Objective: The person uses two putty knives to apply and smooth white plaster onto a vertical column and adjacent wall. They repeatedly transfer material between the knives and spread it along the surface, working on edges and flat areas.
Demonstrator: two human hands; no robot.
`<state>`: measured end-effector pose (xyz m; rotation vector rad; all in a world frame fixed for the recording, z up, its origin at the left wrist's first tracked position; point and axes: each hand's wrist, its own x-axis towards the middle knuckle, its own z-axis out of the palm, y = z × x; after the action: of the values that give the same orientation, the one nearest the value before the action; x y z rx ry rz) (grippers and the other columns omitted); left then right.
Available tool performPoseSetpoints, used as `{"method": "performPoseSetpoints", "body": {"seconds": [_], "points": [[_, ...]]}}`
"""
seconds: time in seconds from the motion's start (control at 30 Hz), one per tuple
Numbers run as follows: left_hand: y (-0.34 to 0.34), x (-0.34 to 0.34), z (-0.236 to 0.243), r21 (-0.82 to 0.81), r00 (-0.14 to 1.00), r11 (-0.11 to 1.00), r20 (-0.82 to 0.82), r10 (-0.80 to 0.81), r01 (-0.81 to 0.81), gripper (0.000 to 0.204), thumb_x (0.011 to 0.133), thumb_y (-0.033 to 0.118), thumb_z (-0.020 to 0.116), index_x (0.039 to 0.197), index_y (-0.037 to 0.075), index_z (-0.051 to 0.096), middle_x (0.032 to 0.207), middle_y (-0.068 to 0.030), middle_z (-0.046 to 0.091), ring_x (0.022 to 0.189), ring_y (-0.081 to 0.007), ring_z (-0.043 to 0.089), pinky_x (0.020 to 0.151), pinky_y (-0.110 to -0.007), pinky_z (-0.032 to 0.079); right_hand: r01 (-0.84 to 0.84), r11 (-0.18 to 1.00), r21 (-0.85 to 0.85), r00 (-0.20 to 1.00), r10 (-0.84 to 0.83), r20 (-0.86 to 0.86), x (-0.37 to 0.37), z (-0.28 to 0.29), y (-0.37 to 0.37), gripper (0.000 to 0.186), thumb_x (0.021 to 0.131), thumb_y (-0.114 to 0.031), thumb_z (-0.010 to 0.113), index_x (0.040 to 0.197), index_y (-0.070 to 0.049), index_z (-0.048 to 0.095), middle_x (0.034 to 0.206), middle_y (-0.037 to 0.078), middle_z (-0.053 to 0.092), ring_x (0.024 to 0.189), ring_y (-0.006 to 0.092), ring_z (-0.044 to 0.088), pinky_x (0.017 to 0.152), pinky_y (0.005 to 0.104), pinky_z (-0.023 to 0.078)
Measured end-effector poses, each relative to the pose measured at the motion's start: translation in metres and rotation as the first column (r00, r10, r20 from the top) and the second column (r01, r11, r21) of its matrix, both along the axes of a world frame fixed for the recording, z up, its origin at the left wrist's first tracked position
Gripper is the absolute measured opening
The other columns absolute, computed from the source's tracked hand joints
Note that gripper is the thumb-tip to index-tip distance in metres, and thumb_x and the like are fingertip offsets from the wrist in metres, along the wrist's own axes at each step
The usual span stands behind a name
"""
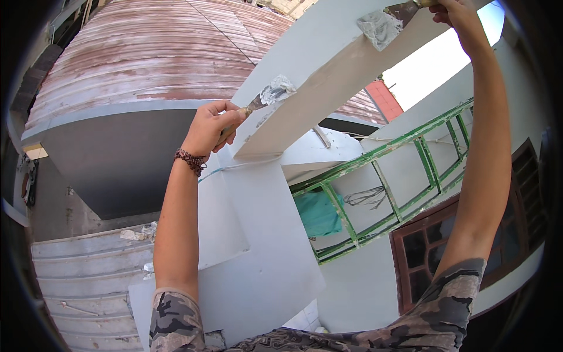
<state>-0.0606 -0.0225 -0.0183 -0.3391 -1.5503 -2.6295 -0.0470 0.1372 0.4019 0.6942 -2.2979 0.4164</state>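
Note:
My left hand (pixel 209 126) grips a putty knife (pixel 271 94) whose blade, smeared with white filler, lies against the edge of a white concrete beam (pixel 328 64). A braided bracelet sits on that wrist. High at the top right, my right hand (pixel 460 17) holds a second putty knife (pixel 381 26) loaded with grey-white filler, pressed on the upper face of the same beam. Both arms reach upward, with camouflage sleeves at the shoulders.
A green ladder (pixel 387 188) leans across the white wall on the right. Below it is a brown-framed window (pixel 428 252). A rusty corrugated roof (pixel 146 53) spans the top left, a grey corrugated roof (pixel 82 287) lies below, and a teal cloth (pixel 316 214) hangs behind the ladder.

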Motion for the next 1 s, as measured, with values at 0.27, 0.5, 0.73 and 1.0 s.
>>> {"method": "performPoseSetpoints", "body": {"seconds": [0.27, 0.5, 0.73, 1.0], "points": [[0.004, -0.001, 0.001, -0.037, 1.000, 0.999, 0.010, 0.003, -0.003, 0.017, 0.084, 0.022, 0.065, 0.082, 0.005, 0.063, 0.051, -0.0024, 0.053, 0.033, -0.0048, 0.036, 0.033, -0.021, 0.023, -0.005, 1.000, 0.030, 0.999, 0.004, 0.035, -0.003, -0.026, -0.012, 0.018, 0.093, -0.020, 0.061, 0.093, -0.006, 0.050, 0.073, 0.006, 0.065, 0.062, 0.0123, 0.060, 0.054, 0.0251, 0.048], [-0.005, -0.005, 0.003, -0.021, 1.000, 1.000, -0.004, 0.009, -0.009, 0.018, 0.083, 0.023, 0.064, 0.082, 0.005, 0.063, 0.050, -0.0031, 0.053, 0.034, -0.0054, 0.035, 0.033, -0.022, 0.024, -0.038, 0.999, 0.011, 0.999, 0.038, -0.011, 0.008, -0.025, -0.019, 0.019, 0.093, -0.020, 0.059, 0.096, -0.004, 0.049, 0.074, 0.006, 0.064, 0.063, 0.0122, 0.059, 0.055, 0.0253, 0.049], [-0.005, -0.005, 0.013, -0.089, 0.999, 0.995, -0.005, -0.049, 0.048, 0.021, 0.082, 0.025, 0.065, 0.086, 0.004, 0.063, 0.059, 0.0004, 0.053, 0.044, -0.0045, 0.046, 0.035, -0.019, 0.025, 0.024, 0.995, 0.093, 0.999, -0.027, 0.033, -0.004, -0.040, -0.020, 0.020, 0.091, -0.017, 0.063, 0.096, -0.002, 0.050, 0.074, 0.006, 0.061, 0.063, 0.0131, 0.059, 0.054, 0.0266, 0.050], [0.004, -0.016, 0.007, -0.051, 0.999, 0.999, -0.038, -0.010, 0.008, 0.019, 0.083, 0.023, 0.065, 0.080, 0.005, 0.062, 0.051, -0.0026, 0.052, 0.035, -0.0052, 0.038, 0.033, -0.022, 0.024, -0.023, 0.998, 0.059, 0.990, 0.015, 0.141, -0.024, -0.073, -0.011, 0.025, 0.090, -0.016, 0.064, 0.102, 0.002, 0.051, 0.075, 0.006, 0.057, 0.063, 0.0138, 0.057, 0.052, 0.0262, 0.050]]}}
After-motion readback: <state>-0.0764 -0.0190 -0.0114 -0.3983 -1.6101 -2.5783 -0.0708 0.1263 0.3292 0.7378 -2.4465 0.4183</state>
